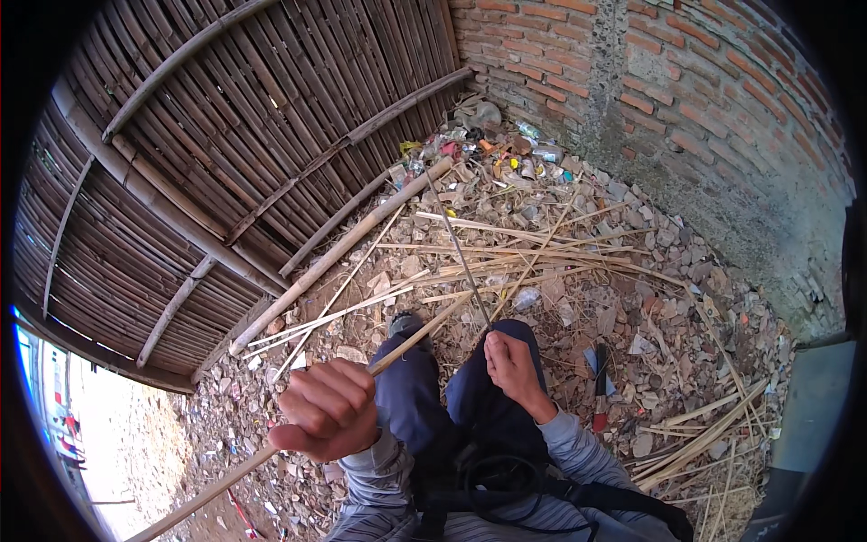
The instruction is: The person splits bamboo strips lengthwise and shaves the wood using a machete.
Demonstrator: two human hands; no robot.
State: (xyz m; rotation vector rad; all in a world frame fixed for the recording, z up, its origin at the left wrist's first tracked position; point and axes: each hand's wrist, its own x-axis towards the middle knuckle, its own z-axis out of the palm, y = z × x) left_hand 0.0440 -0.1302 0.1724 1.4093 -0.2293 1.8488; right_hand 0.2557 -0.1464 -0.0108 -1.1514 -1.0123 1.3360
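My left hand [327, 411] is closed around a long, pale bamboo strip [420, 339], which slants from the lower left up past my knees. A thin, dark, straight rod [459, 248] rises from my right hand [515, 369], whose fingers are pinched on its lower end above my right knee. Its far end reaches the thick bamboo pole [352, 253] lying along the fence. Beyond my knees, several split bamboo strips [533, 246] lie crossed on the ground. To the right of my leg rests a tool with a dark upper part and a red end [601, 388].
A bamboo-slat fence [244, 117] stands at the left, and a brick wall [686, 99] at the far right. Litter [515, 154] is heaped in their corner. More bamboo strips [695, 452] lie at the lower right on rubble-strewn ground, near a grey panel [813, 406].
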